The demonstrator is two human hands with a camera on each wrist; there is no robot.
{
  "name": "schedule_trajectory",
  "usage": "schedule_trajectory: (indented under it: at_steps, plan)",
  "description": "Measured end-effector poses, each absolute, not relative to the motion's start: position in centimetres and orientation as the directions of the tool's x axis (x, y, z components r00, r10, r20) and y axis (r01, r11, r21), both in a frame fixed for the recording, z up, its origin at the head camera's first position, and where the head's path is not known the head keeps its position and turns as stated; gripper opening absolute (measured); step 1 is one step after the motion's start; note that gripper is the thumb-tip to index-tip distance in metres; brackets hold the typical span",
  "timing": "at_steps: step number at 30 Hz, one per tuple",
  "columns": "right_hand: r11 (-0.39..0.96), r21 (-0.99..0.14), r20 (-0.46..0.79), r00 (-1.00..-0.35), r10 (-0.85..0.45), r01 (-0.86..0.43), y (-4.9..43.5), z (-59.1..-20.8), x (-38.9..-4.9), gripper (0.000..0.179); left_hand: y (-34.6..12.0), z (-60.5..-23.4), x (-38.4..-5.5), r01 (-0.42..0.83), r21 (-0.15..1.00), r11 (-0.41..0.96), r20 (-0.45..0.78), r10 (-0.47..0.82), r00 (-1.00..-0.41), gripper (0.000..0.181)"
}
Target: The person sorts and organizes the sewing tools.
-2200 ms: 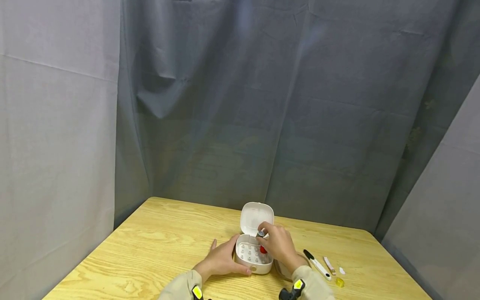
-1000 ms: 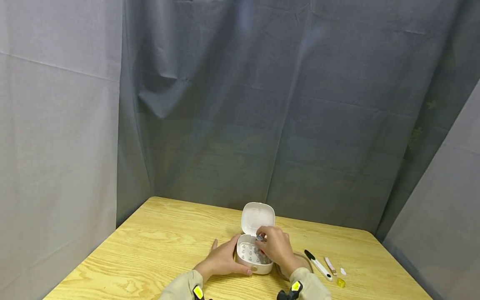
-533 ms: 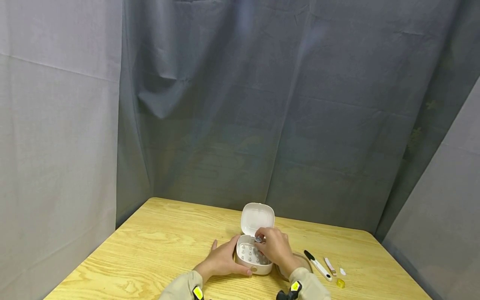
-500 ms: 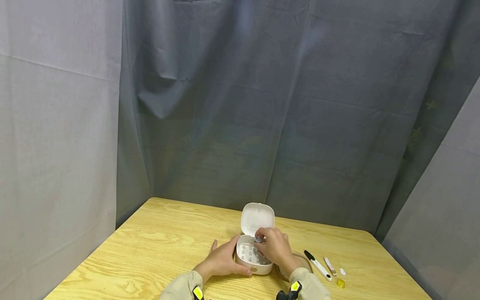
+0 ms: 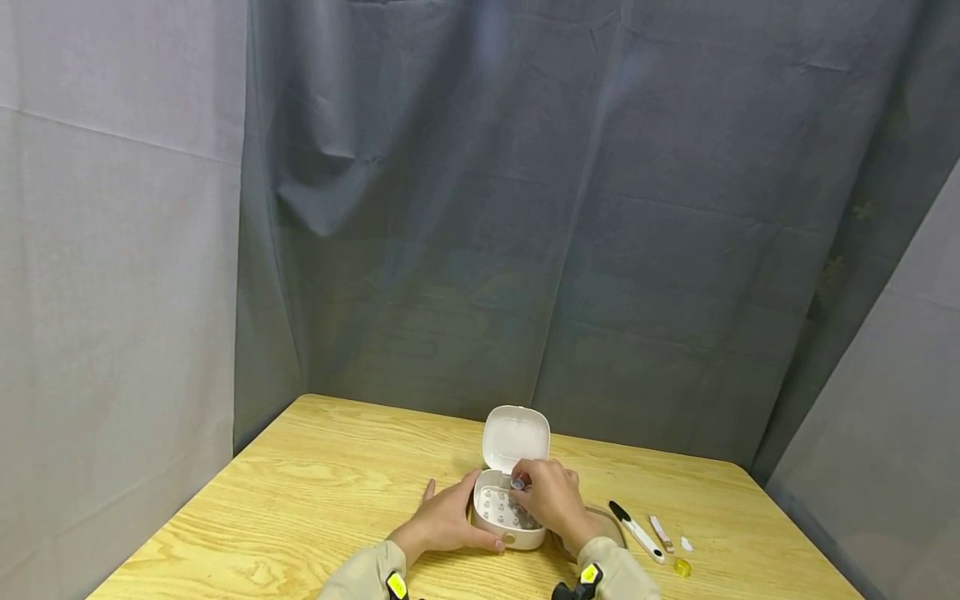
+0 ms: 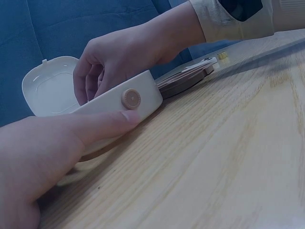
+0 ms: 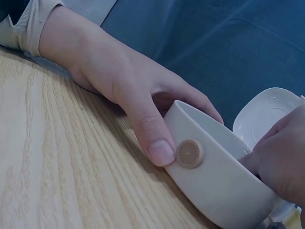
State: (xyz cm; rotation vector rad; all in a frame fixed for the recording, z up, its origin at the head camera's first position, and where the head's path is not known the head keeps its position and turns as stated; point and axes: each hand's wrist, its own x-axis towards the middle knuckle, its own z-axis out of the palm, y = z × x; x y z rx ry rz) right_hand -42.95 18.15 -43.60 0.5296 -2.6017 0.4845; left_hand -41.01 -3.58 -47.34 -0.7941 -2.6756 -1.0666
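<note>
A white box (image 5: pixel 517 537) stands on the wooden table with its lid (image 5: pixel 516 437) tipped up at the back. Rows of small pegs show on its floor, and a round tan button (image 6: pixel 131 98) is on its front. My left hand (image 5: pixel 447 517) grips the box's left side, thumb on the front wall near the button. Inside the right part of the box, my right hand (image 5: pixel 553 498) pinches a small spool (image 5: pixel 517 483), whose pale round end faces up. The right fingers hide most of the spool. The box wall hides their tips in the left wrist view.
Partly under my right forearm lies a beige flat piece (image 5: pixel 612 525). Right of it are a black-and-white slim tool (image 5: pixel 636 531), a small pale strip (image 5: pixel 660 533), a white scrap-like piece (image 5: pixel 686 543) and a yellow round item (image 5: pixel 682 567). A grey curtain hangs behind the table.
My right hand has lowered the spool further into the box. The red piece seen below the fingers earlier is now hidden. My left hand keeps its hold on the box.
</note>
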Motion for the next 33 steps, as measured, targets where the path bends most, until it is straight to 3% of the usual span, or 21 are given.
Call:
schedule_trajectory:
  at_steps: [13,33]
  plan:
    - [0.886,-0.159,0.493,-0.812,-0.311,-0.436,18.01,-43.63,-42.74,0.02,-3.64,-47.57,-41.23,0.524,0.602,0.602,0.32,0.42,-0.849,0.115]
    - [0.894,-0.134,0.489,-0.813,-0.316,-0.428,17.81,-43.47,-42.5,0.02,-3.64,-47.35,-41.09,0.524,0.611,0.594,0.315,0.425,-0.849,0.114]
